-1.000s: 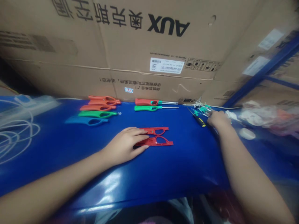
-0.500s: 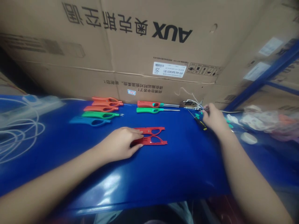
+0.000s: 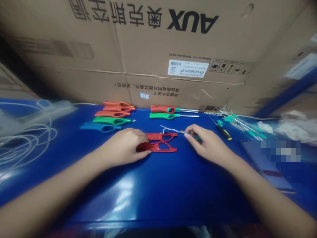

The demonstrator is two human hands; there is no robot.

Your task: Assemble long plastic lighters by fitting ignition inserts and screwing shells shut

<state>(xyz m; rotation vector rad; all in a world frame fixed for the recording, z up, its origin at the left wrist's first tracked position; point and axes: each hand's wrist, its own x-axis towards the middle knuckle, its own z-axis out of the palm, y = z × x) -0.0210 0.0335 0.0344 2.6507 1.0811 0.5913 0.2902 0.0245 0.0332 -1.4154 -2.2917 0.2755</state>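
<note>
My left hand is closed on the left ends of two red lighter shell halves lying side by side on the table. Their trigger loops point right; their left ends are hidden under my fingers. In my closed right hand, just right of the shells, is a slim metal-tipped tool with a dark green handle; I cannot tell if it is pliers or tweezers. A thin white wire with a small dark piece stretches from near its tip over the upper shell half.
Orange, green and blue lighter shells lie at back left. Two lighters with metal tubes lie at back centre. A screwdriver, metal tubes with green parts and a flat panel are right. A cardboard box stands behind.
My right hand has come left from the parts at back right to beside the red shells, bringing the white wire along. My left hand stays on the shells. The view has shifted slightly.
</note>
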